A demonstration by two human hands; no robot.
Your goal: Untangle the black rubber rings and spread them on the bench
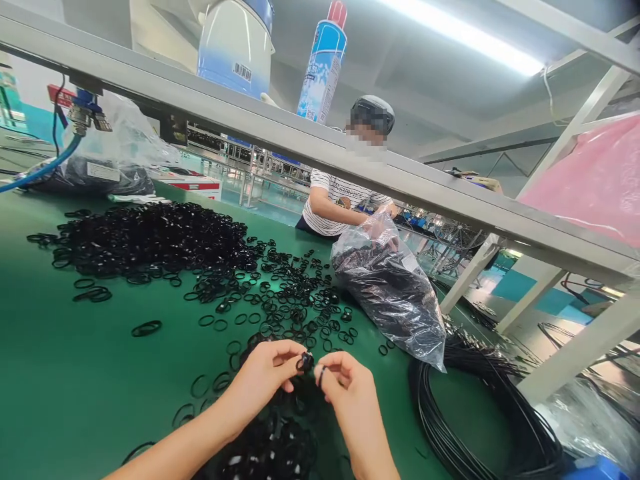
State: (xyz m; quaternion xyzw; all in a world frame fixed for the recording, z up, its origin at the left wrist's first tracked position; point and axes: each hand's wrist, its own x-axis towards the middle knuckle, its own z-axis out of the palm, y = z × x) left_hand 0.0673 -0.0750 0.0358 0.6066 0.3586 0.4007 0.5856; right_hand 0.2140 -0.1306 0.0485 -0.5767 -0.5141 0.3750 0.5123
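Note:
Between thumb and fingers my left hand [273, 367] pinches a small cluster of black rings [305, 362]. Just to its right, my right hand [349, 387] is closed in a pinch on one black ring [321, 375], which lies against the fingertips. The two hands almost meet, low over the green tabletop [115, 393]. Beneath and in front of them is a near pile of black rings [275, 447], partly hidden by my left forearm. Loose rings [295, 293] are scattered ahead, leading to a large heap of black rings [155, 240] at the back left.
A co-worker [330, 207] across the table reaches into a clear plastic bag [395, 293] of black pieces. A coil of black cable [425, 407] lies at right. A metal shelf rail [280, 133] crosses above, carrying a spray can [323, 70] and a bucket [233, 47]. A blue hose [45, 170] hangs left.

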